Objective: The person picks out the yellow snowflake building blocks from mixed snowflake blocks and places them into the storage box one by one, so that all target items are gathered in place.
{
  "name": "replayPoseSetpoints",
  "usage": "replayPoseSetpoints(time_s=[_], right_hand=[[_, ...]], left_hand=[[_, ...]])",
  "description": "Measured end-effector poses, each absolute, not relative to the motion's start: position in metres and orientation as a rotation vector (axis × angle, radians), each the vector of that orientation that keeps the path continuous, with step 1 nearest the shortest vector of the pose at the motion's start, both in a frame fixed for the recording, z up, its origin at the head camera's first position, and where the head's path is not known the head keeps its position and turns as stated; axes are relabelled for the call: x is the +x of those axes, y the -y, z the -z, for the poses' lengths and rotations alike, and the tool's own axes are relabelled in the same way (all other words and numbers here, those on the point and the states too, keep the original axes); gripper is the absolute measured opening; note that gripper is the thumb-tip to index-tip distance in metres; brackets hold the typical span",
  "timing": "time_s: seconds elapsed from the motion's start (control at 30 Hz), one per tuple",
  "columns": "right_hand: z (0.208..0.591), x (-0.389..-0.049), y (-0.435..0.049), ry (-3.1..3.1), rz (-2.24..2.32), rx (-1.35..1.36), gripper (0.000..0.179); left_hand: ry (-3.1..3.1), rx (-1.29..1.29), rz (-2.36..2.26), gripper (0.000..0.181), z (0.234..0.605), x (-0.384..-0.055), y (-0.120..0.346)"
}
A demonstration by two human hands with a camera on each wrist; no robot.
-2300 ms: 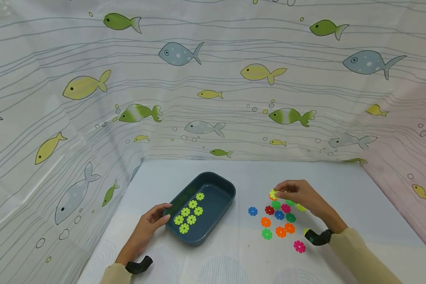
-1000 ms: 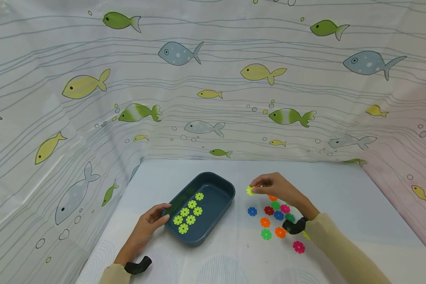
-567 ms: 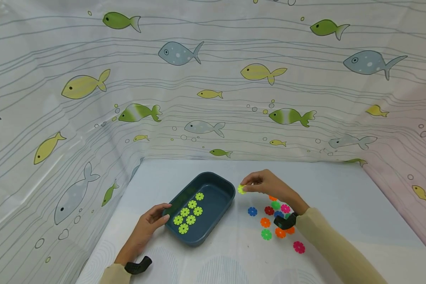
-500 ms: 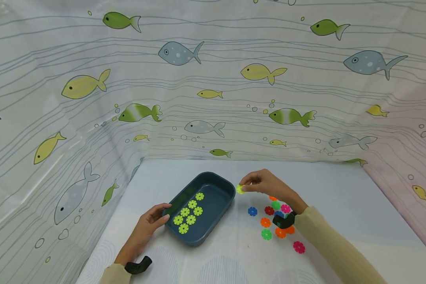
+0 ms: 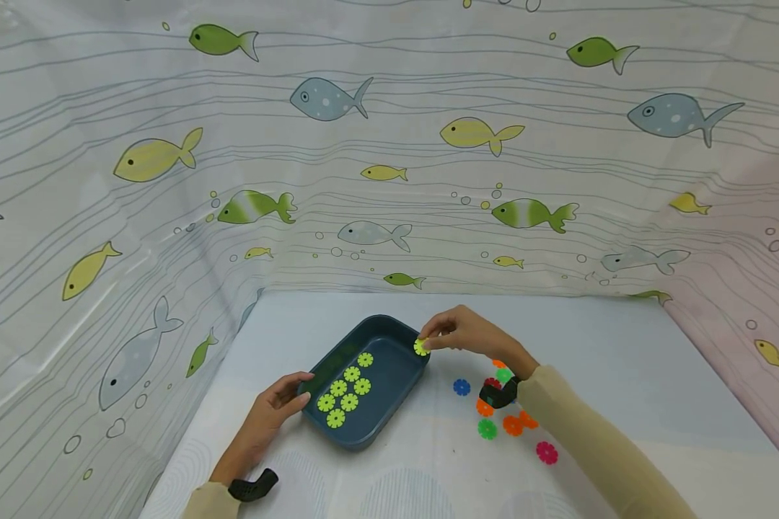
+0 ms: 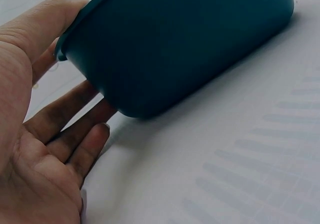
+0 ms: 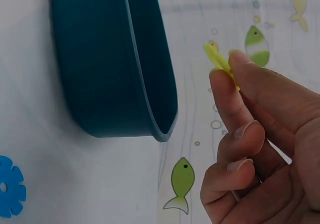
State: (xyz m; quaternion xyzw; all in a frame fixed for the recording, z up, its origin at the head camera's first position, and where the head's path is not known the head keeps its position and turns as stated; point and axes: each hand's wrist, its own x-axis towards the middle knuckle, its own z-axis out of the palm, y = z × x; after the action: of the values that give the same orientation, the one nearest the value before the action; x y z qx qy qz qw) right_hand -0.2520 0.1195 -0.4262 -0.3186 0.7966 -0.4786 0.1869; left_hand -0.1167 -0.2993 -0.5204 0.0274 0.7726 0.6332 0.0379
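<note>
A dark teal plastic basin (image 5: 399,393) stands on the table, with several yellow notched discs (image 5: 339,388) lying flat inside. My left hand (image 5: 274,409) holds its near left end; in the left wrist view the thumb (image 6: 55,17) lies on the rim and the fingers reach along the outer wall. My right hand (image 5: 457,331) pinches one yellow notched disc (image 5: 420,347) at the basin's far right rim. In the right wrist view that disc (image 7: 216,57) shows nearly edge-on between thumb and forefinger, above the table.
Right of the basin lie several loose notched discs: a blue disc (image 5: 461,387), a green disc (image 5: 487,429), an orange disc (image 5: 513,426) and a pink disc (image 5: 547,453) among them. My right forearm (image 5: 591,432) hides part of this group. A fish-patterned sheet (image 5: 389,144) encloses the table.
My right hand has carried the yellow notched disc leftward from the loose pile to the basin's rim. My left hand and the basin have stayed where they were.
</note>
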Motion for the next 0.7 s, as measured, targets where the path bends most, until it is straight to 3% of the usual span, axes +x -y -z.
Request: replayPoseSetpoints(time_s=[0.7], right_hand=[[0.428,-0.271,-0.07,-2.098,1.178,-0.958,0.013]], left_hand=[[-2.372,0.12,-1.947,0.045,0.522,-0.117,0.3]])
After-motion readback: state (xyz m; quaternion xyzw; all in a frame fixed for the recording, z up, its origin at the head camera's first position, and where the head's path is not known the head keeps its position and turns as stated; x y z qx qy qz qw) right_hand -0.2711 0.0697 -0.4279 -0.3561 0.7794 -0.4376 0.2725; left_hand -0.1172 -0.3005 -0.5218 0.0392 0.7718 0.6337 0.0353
